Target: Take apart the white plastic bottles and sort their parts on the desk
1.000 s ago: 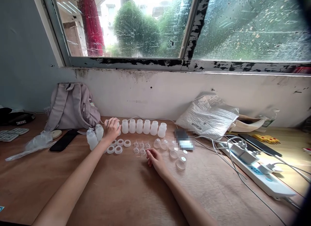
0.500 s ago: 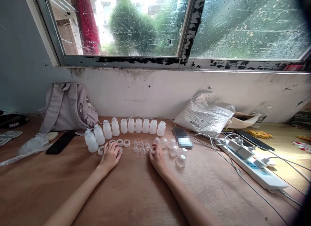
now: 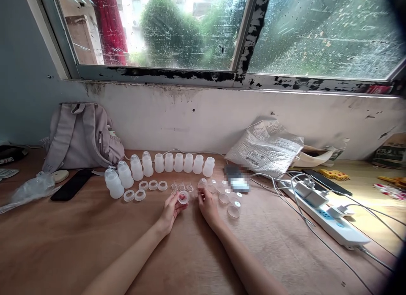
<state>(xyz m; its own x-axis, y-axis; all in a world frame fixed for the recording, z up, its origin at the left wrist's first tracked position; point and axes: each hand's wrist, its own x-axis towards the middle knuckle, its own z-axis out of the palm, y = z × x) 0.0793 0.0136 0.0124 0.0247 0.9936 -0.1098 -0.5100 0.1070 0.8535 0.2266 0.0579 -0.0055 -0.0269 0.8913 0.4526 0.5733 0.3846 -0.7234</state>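
Note:
A row of several small white plastic bottles [image 3: 177, 163] stands along the back of the wooden table [image 3: 177, 252]. White screw rings [image 3: 143, 185] and clear teats [image 3: 181, 187] lie in front of them, with clear caps [image 3: 233, 210] to the right. My left hand [image 3: 171, 210] pinches a white ring [image 3: 183, 197] and holds it just above the table. My right hand [image 3: 207, 204] is closed on a small clear piece I cannot make out, close beside the ring.
A grey backpack [image 3: 80, 136] leans at the back left, with a black phone [image 3: 68, 185] and a plastic bag [image 3: 28, 189] in front. A crumpled white bag [image 3: 266, 147] and a power strip [image 3: 326, 214] with cables lie to the right.
My left hand left the bottles, came down to the rings, and now holds one ring lifted at the centre. My right hand reached forward to the teats and closed there.

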